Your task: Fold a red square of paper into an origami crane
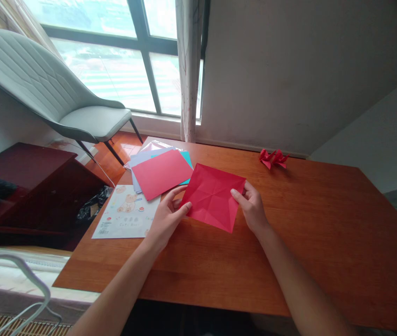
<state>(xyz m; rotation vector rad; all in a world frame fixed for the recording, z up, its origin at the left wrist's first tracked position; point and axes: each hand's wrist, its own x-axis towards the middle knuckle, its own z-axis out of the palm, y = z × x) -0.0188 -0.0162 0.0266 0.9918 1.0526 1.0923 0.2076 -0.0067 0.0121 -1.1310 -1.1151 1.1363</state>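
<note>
A square of red paper (214, 196) with crease lines crossing at its middle is held above the table, slightly tilted. My left hand (170, 212) pinches its left edge, thumb on top and fingers underneath. At the right edge, my right hand (251, 203) grips the same sheet between thumb and fingers. Just left of it lies a pile of coloured sheets, with a red sheet (163, 173) on top and a teal sheet (187, 159) showing beneath. A white booklet with a cartoon bear (124, 212) lies beside my left wrist, partly covered by the pile.
Red folded paper figures (273, 159) stand at the far side of the wooden table (324, 242). A pale chair (89, 121) is behind the table's left side, near the window. A dark red cabinet (19, 182) and a white cable (40, 280) are at the left.
</note>
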